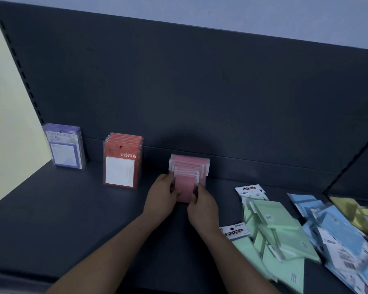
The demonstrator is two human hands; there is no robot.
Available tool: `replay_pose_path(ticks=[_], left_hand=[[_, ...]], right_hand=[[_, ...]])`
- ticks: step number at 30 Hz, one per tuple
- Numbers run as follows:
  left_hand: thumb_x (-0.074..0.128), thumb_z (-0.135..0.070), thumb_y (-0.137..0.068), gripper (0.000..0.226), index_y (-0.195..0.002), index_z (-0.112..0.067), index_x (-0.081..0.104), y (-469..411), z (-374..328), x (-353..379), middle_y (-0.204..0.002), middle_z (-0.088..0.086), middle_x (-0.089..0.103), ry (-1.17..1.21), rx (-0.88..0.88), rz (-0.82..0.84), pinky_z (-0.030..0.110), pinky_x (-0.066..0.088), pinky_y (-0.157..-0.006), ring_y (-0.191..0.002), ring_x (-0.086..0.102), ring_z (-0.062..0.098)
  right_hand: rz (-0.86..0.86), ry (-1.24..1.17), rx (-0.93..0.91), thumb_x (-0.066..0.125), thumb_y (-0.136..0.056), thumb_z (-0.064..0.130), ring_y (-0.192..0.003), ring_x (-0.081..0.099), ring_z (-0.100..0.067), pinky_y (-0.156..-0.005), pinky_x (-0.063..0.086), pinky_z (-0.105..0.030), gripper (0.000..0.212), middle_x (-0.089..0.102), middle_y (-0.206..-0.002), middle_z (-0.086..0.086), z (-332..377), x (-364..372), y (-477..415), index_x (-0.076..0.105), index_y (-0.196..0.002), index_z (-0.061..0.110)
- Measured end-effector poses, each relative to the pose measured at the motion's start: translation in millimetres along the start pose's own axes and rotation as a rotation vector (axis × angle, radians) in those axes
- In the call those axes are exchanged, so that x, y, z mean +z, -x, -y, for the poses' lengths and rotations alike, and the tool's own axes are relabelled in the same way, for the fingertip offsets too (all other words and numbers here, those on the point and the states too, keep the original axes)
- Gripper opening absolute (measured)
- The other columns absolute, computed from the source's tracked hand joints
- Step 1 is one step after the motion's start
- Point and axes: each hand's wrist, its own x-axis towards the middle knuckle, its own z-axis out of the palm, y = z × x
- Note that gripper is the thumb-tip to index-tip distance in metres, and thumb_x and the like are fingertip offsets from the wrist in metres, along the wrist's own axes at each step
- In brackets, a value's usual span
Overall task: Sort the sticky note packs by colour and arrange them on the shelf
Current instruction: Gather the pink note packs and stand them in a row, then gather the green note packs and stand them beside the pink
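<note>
- Pink packs are gripped at both side edges by left hand and right hand.
- Bare shelf is seen near left; green packs crowd the right.

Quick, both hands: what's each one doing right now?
Left hand: closed on the left side of the pink sticky note packs.
Right hand: closed on the right side of the same packs.
</note>
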Motion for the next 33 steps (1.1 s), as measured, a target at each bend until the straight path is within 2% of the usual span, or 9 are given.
replay_pose_path(ticks=[4,12,15,19,23,26,28,30,33], left_hand=[[0.06,-0.005,-0.086,0.044,-0.129,-0.013,0.055,1.1,-2.0,-0.5,-0.109,0.004,0.053,-0.002,-0.004,-0.004,0.019,0.037,-0.078,-0.093,0.05,0.012],[0.066,-0.011,-0.084,0.048,-0.13,-0.013,0.052,1.5,0.3,-6.0,-0.112,0.005,0.052,-0.006,0.014,-0.004,0.022,0.039,-0.083,-0.102,0.054,0.02],[0.068,-0.014,-0.083,0.059,-0.137,-0.012,0.045,-0.7,-4.6,-11.7,-0.12,0.006,0.049,0.001,0.038,-0.045,0.023,0.038,-0.094,-0.111,0.05,0.02],[0.068,-0.012,-0.083,0.064,-0.141,-0.01,0.041,-8.0,-23.4,-20.5,-0.133,0.009,0.042,0.022,0.136,-0.163,0.025,0.028,-0.107,-0.125,0.038,0.022],[0.061,-0.018,-0.082,0.049,-0.129,-0.005,0.056,-21.3,-54.7,-18.2,-0.128,0.015,0.05,-0.089,0.323,-0.214,0.045,0.039,-0.104,-0.121,0.044,0.029],[0.059,-0.023,-0.086,0.041,-0.125,-0.008,0.059,-20.8,-84.5,-6.5,-0.124,0.01,0.052,-0.134,0.381,-0.06,0.039,0.04,-0.102,-0.119,0.047,0.026],[0.06,-0.027,-0.09,0.044,-0.131,-0.014,0.054,-18.5,-101.8,8.8,-0.127,0.005,0.049,-0.214,0.335,0.144,0.034,0.036,-0.104,-0.123,0.043,0.022],[0.059,-0.036,-0.09,0.046,-0.131,-0.017,0.052,-17.1,-114.1,27.6,-0.127,0.007,0.049,-0.335,0.275,0.348,0.037,0.037,-0.103,-0.122,0.044,0.025],[0.054,-0.045,-0.091,0.044,-0.124,-0.015,0.054,-13.4,-129.7,56.4,-0.12,0.014,0.052,-0.337,0.184,0.517,0.034,0.041,-0.095,-0.117,0.049,0.031]], right_hand=[[-0.009,0.098,-0.044,0.044,-0.087,0.002,-0.102,0.054,-0.032,-0.083,0.04,-0.035,0.032,0.061,-0.114,-0.015,2.5,3.8,2.2,0.052,-0.118,0.001],[0.01,0.105,-0.022,0.045,-0.087,0.005,-0.109,0.05,-0.03,-0.092,0.042,-0.036,0.035,0.058,-0.119,-0.014,3.1,-1.3,0.6,0.049,-0.122,0.003],[-0.03,0.088,-0.026,0.045,-0.089,0.008,-0.113,0.048,-0.029,-0.094,0.041,-0.036,0.042,0.057,-0.122,-0.012,4.8,-10.8,0.5,0.046,-0.131,0.006],[-0.09,0.104,-0.063,0.051,-0.087,0.013,-0.11,0.05,-0.032,-0.092,0.04,-0.037,0.032,0.059,-0.117,-0.012,10.0,-34.7,-1.5,0.056,-0.118,0.007],[-0.118,0.249,-0.09,0.056,-0.089,0.021,-0.11,0.052,-0.033,-0.093,0.041,-0.037,0.031,0.063,-0.117,-0.013,9.2,-76.8,-11.4,0.064,-0.117,0.011],[-0.079,0.342,-0.017,0.056,-0.09,0.03,-0.113,0.052,-0.032,-0.09,0.045,-0.036,0.031,0.065,-0.118,-0.009,-5.7,-112.2,-16.1,0.066,-0.117,0.019],[0.004,0.381,0.077,0.055,-0.091,0.034,-0.117,0.051,-0.032,-0.091,0.045,-0.036,0.031,0.064,-0.12,-0.009,-20.8,-134.8,-17.4,0.066,-0.116,0.02],[0.085,0.394,0.168,0.054,-0.092,0.036,-0.119,0.051,-0.031,-0.095,0.046,-0.036,0.034,0.063,-0.124,-0.009,-39.9,-152.9,-18.7,0.064,-0.118,0.018],[0.194,0.372,0.264,0.053,-0.091,0.045,-0.125,0.051,-0.027,-0.1,0.043,-0.032,0.048,0.057,-0.135,-0.007,-69.5,-170.5,-18.9,0.055,-0.132,0.02]])
